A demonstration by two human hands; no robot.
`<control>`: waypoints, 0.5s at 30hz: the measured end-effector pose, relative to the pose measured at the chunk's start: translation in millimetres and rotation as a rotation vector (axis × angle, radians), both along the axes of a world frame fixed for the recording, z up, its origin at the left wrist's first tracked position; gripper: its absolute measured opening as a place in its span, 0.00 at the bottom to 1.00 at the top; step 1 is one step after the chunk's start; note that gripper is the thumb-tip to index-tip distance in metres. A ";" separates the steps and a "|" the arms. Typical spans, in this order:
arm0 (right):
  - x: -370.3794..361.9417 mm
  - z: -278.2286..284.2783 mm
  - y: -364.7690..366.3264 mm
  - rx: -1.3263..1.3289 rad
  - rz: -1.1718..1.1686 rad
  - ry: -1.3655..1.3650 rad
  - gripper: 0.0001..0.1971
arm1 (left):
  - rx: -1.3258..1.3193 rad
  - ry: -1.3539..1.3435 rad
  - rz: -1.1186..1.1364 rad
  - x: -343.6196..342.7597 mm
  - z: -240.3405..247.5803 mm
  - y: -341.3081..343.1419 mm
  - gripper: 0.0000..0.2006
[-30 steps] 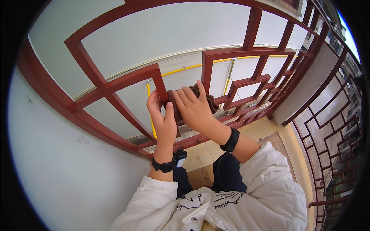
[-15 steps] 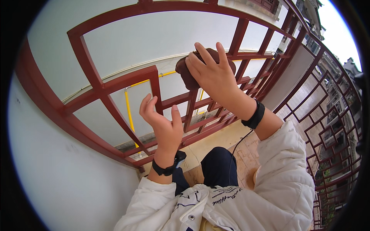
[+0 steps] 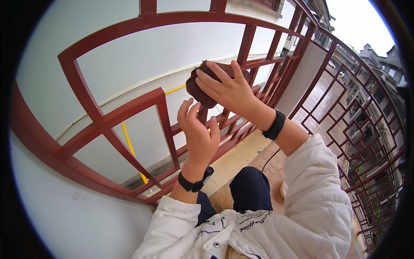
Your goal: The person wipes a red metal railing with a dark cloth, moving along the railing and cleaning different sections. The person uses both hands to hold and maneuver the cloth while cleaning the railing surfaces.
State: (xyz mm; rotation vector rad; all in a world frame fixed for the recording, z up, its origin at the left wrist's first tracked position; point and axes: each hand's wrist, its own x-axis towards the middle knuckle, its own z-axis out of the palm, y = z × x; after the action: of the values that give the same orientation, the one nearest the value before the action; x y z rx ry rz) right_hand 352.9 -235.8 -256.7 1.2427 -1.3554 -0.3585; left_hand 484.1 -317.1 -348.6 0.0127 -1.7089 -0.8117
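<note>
A dark brown cloth (image 3: 201,96) is bunched at the red lattice railing (image 3: 133,103), covering part of its bars. My right hand (image 3: 233,93) lies over the cloth with fingers spread on top and keeps it there; the thumb is hidden. Just below and left of the cloth, my left hand (image 3: 198,134) is raised with fingers apart and nothing in it. Its fingertips are close to the cloth's lower edge; I cannot tell whether they touch. Each wrist wears a black band.
Behind the railing stands a white wall with a yellow pipe (image 3: 128,140). A pale wall (image 3: 82,203) is close on my left. Another lattice railing (image 3: 345,125) runs along the right, above a paved area. A thin black cable (image 3: 271,159) hangs from my right wristband.
My left hand has moved up and right, closer to the cloth. My right hand stays on the cloth. The view has shifted, so the railing appears farther left.
</note>
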 end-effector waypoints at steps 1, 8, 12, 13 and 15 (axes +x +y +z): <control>2.3 -1.8 0.3 -0.018 -0.010 -0.063 0.22 | 0.026 0.013 -0.041 -4.3 1.2 1.4 0.26; 34.0 -62.1 0.4 0.114 0.049 -0.150 0.21 | -0.032 0.128 0.027 -8.7 -5.0 -3.7 0.28; 19.5 -39.7 4.3 0.046 0.027 -0.051 0.20 | -0.054 0.121 -0.007 -8.6 -11.2 -0.3 0.27; 14.5 -29.0 4.0 -0.001 -0.002 -0.052 0.20 | -0.050 0.127 -0.023 -9.6 -12.2 2.0 0.26; 9.2 -13.8 2.2 -0.161 -0.030 -0.081 0.26 | -0.053 0.144 -0.043 -13.2 -13.5 5.8 0.26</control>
State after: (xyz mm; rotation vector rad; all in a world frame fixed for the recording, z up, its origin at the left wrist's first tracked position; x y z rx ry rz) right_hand 362.1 -233.6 -270.6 1.1136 -1.4443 -0.2172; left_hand 470.9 -311.4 -362.0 -0.1161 -1.5984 -0.7805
